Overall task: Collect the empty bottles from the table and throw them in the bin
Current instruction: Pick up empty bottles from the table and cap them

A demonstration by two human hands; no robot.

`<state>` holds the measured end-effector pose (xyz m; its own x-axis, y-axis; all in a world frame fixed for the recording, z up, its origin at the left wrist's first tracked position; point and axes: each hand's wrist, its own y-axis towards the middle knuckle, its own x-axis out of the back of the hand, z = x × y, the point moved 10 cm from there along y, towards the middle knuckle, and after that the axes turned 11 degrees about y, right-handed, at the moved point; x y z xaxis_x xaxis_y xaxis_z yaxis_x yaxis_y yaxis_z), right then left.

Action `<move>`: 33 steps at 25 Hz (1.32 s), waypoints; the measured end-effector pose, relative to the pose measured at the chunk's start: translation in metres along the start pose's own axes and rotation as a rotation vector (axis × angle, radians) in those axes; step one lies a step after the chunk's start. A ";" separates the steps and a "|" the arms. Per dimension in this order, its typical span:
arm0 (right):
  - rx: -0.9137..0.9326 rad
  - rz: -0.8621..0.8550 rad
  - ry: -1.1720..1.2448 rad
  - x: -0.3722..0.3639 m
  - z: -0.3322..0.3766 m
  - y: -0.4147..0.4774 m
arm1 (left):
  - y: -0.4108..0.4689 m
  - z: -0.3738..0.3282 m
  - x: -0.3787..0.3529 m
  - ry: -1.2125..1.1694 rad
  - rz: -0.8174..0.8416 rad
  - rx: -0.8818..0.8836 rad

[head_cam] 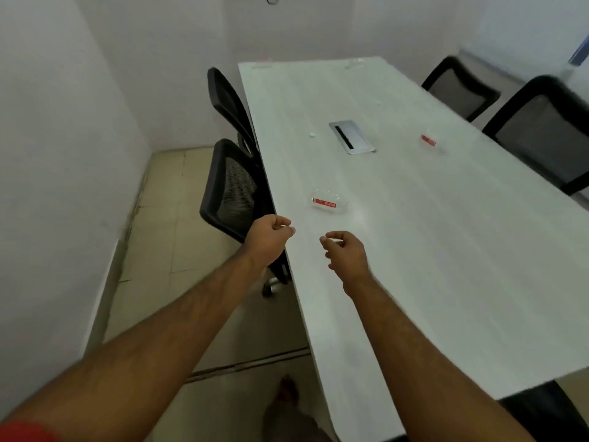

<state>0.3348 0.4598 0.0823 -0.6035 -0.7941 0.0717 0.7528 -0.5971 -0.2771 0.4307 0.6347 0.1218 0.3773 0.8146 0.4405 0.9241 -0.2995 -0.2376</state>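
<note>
A clear empty bottle with a red label (pixel 328 201) lies on its side on the long white table (pixel 446 250), near the left edge. A second clear bottle with a red label (pixel 429 140) lies further off toward the right side. Faint clear bottles (pixel 354 62) show at the far end. A small white cap (pixel 312 134) lies near the middle. My left hand (pixel 269 239) hovers at the table's left edge, fingers loosely curled, holding nothing. My right hand (pixel 345 253) hovers over the table just short of the near bottle, fingers curled and apart, empty.
A grey cable hatch (pixel 352 136) is set into the table's middle. Two black mesh chairs (pixel 232 189) stand tucked along the left side, two more (pixel 545 135) on the right. White walls close in on the left and far end. No bin is in view.
</note>
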 end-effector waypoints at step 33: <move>-0.385 -0.674 -0.204 -0.148 0.030 0.496 | 0.715 -0.078 -0.136 0.678 0.349 -0.340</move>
<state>0.8058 0.2775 -0.0367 -0.8080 -0.3037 0.5048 0.0774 -0.9042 -0.4200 1.0446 0.2712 -0.0400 0.5005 0.2036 0.8415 0.6743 -0.7013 -0.2313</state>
